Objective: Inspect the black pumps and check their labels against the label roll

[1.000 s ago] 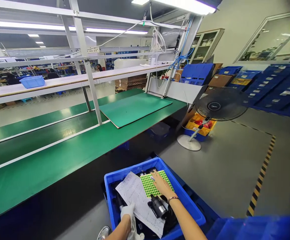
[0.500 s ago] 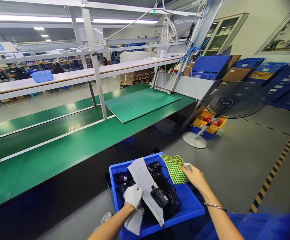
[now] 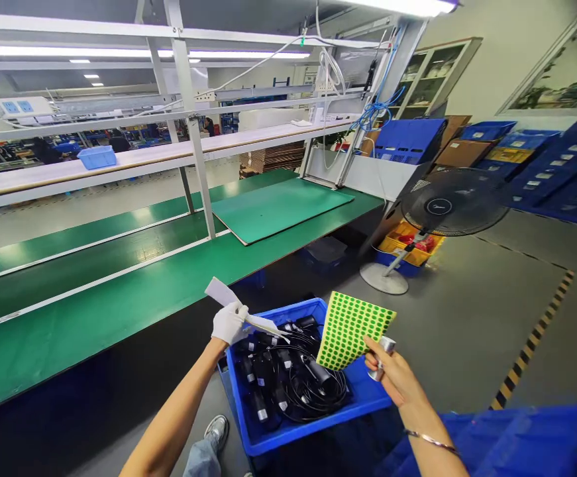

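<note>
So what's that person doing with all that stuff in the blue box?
A person stands over a blue bin on the floor beside a long green workbench. The left hand, in a white glove, holds a sheet of paper up above the bin. The bare right hand holds a sheet of green dot stickers and a small silvery object. The bin holds black devices with coiled cables. A floor fan stands nearby.

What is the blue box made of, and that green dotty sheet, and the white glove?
The blue box looks like hard, smooth plastic: stiff, evenly coloured walls. The green dotty sheet, held in the right hand, seems thin paper carrying stickers, since it bends. The white glove on the left hand looks like soft cloth, though that is uncertain.
</note>
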`<state>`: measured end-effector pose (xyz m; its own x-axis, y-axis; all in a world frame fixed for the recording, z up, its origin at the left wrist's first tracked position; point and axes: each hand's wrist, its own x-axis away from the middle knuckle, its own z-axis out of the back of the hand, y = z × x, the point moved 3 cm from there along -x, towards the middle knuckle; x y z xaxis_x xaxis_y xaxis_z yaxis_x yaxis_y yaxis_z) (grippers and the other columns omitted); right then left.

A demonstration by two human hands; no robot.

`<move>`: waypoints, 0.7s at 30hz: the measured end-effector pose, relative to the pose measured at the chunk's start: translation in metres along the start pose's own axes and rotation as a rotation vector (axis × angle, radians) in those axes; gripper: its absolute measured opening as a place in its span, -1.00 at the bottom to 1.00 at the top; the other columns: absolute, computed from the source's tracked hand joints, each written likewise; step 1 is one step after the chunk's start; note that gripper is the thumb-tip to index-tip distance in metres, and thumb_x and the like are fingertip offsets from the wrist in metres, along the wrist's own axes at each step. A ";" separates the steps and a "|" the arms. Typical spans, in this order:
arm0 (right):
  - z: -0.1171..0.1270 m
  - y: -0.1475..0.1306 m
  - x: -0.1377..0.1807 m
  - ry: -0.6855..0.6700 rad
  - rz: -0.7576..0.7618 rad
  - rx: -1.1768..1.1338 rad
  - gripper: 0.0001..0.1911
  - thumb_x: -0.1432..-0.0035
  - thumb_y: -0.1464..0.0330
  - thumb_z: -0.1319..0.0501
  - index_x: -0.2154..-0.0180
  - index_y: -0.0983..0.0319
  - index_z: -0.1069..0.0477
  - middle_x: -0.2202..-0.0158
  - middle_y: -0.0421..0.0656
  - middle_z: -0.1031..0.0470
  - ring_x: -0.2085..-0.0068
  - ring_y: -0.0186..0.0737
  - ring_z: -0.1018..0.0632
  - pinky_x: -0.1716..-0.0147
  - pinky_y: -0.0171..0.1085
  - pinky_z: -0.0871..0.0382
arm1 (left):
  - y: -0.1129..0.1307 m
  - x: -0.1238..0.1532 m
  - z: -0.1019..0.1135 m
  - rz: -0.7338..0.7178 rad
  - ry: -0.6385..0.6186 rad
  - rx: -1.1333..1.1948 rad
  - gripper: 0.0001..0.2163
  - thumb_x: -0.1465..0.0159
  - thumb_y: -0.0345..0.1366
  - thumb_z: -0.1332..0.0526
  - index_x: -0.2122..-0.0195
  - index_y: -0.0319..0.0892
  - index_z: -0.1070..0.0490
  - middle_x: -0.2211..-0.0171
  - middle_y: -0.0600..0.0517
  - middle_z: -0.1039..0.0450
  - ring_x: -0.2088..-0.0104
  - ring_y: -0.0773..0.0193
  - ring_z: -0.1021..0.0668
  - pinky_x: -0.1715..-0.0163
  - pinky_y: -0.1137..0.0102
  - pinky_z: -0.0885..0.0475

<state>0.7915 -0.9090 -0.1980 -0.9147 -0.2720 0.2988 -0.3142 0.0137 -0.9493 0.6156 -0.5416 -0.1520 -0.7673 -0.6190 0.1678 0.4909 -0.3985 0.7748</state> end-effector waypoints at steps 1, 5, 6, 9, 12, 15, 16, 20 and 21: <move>-0.015 -0.004 0.008 -0.058 -0.012 -0.006 -0.26 0.28 -0.04 -0.63 0.41 0.10 -0.15 0.59 -0.45 -0.14 0.58 -0.49 -0.19 0.64 -0.46 -0.14 | 0.001 0.006 0.006 -0.004 -0.020 0.069 -0.69 -0.39 0.00 -0.29 0.14 -0.17 -0.58 0.07 -0.12 -0.66 0.05 0.09 -0.63 -0.06 0.14 -0.50; -0.084 -0.013 0.043 -0.290 -0.047 0.026 -0.33 0.16 -0.09 -0.60 0.39 0.14 -0.25 0.58 -0.43 -0.17 0.59 -0.49 -0.17 0.64 -0.44 -0.12 | 0.002 0.044 0.013 -0.020 -0.131 0.384 -0.66 -0.28 0.01 -0.33 0.12 -0.16 -0.59 0.11 -0.10 -0.69 0.04 0.01 -0.64 -0.06 0.16 -0.53; -0.100 -0.014 0.052 -0.334 -0.051 0.046 -0.33 0.15 -0.12 -0.59 0.39 0.14 -0.27 0.59 -0.43 -0.17 0.59 -0.49 -0.16 0.64 -0.44 -0.11 | 0.003 0.056 0.014 -0.028 -0.161 0.466 -0.63 -0.24 0.02 -0.34 0.10 -0.16 -0.59 0.09 -0.10 -0.70 0.02 -0.01 -0.64 -0.08 0.15 -0.53; -0.140 -0.014 0.074 -0.428 -0.050 0.126 -0.32 0.14 -0.18 -0.56 0.42 0.15 -0.28 0.63 -0.43 -0.17 0.61 -0.47 -0.15 0.63 -0.42 -0.06 | 0.003 0.094 0.021 -0.047 -0.222 0.701 -0.52 -0.16 0.05 -0.36 0.01 -0.18 -0.57 -0.03 -0.15 -0.68 -0.07 -0.08 -0.64 -0.16 0.09 -0.51; -0.166 -0.015 0.093 -0.478 -0.021 0.199 -0.34 0.13 -0.19 -0.54 0.44 0.14 -0.30 0.66 -0.43 -0.16 0.63 -0.45 -0.15 0.63 -0.39 -0.05 | -0.003 0.129 0.033 -0.032 -0.215 0.880 -0.47 -0.19 0.03 -0.36 -0.12 -0.14 -0.53 -0.15 -0.14 -0.63 -0.16 -0.08 -0.60 -0.26 0.08 -0.45; -0.183 -0.021 0.112 -0.509 0.026 0.243 -0.42 0.04 -0.17 -0.51 0.36 0.14 -0.43 0.60 -0.33 -0.35 0.56 -0.29 -0.37 0.58 -0.32 -0.26 | -0.017 0.153 0.045 0.016 -0.183 0.991 -0.48 -0.20 0.02 -0.36 -0.12 -0.12 -0.51 -0.11 -0.12 -0.63 -0.12 -0.07 -0.61 -0.23 0.08 -0.44; -0.188 -0.024 0.118 -0.520 0.044 0.253 -0.44 0.01 -0.17 -0.49 0.29 0.14 -0.48 0.52 -0.26 -0.48 0.47 -0.20 -0.50 0.49 -0.28 -0.39 | -0.022 0.159 0.049 0.031 -0.170 1.012 -0.50 -0.19 0.04 -0.38 -0.07 -0.12 -0.51 -0.06 -0.11 -0.64 -0.08 -0.06 -0.61 -0.19 0.10 -0.44; -0.207 -0.030 0.140 -0.543 0.133 0.378 -0.40 -0.10 -0.18 -0.41 0.08 0.17 -0.59 0.10 -0.05 -0.73 0.05 0.09 -0.69 0.03 -0.12 -0.58 | -0.035 0.174 0.066 0.054 -0.113 0.995 -0.52 -0.16 0.15 -0.47 0.22 -0.15 -0.43 0.25 0.04 -0.52 0.21 0.18 -0.52 0.07 0.27 -0.39; -0.212 -0.029 0.145 -0.549 0.150 0.416 -0.39 -0.13 -0.18 -0.40 0.05 0.17 -0.60 0.04 -0.03 -0.73 0.00 0.13 -0.69 -0.01 -0.10 -0.58 | -0.036 0.176 0.072 0.053 -0.102 0.974 -0.50 -0.15 0.16 -0.49 0.29 -0.14 -0.37 0.33 0.11 -0.42 0.28 0.26 -0.44 0.15 0.32 -0.33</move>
<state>0.6144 -0.7452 -0.1064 -0.6453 -0.7440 0.1731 0.0287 -0.2500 -0.9678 0.4330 -0.5878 -0.1067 -0.8085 -0.5404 0.2330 0.0051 0.3894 0.9210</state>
